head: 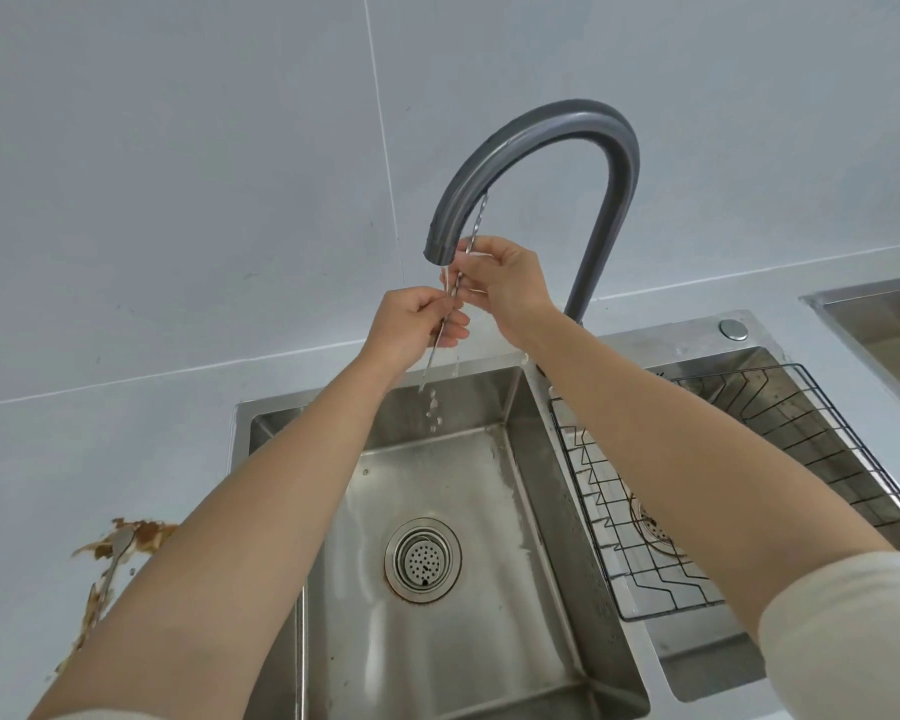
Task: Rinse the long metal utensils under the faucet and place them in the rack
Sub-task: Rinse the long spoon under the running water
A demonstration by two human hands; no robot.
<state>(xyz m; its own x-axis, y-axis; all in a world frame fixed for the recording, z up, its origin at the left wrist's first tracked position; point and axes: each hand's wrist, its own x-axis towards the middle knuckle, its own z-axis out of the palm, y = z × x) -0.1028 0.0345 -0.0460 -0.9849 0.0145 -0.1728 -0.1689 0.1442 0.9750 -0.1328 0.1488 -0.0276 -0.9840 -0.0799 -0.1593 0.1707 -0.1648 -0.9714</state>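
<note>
Item in hand: one long, thin, twisted metal utensil (458, 298), held near-upright at centre frame just under the spout of the grey gooseneck faucet (536, 163), water dripping off its lower tip.

Hands: left hand (419, 324) closed, fingers pinching the lower shaft; right hand (505, 283) closed on the upper shaft, just beside the spout.

Destination: black wire rack (697, 485), set in the right basin, right of frame; no utensils visible in it.

Risks, judged: the wet, narrow shaft could slip and fall into the stainless-steel left basin (437, 641); its top end could knock the spout.

Surroundings: round drain strainer (423, 558) below. A soiled metal spoon (118, 550) lies in brown mess on the white table, lower left, apparently unrinsed. The right forearm crosses above the rack's near edge.
</note>
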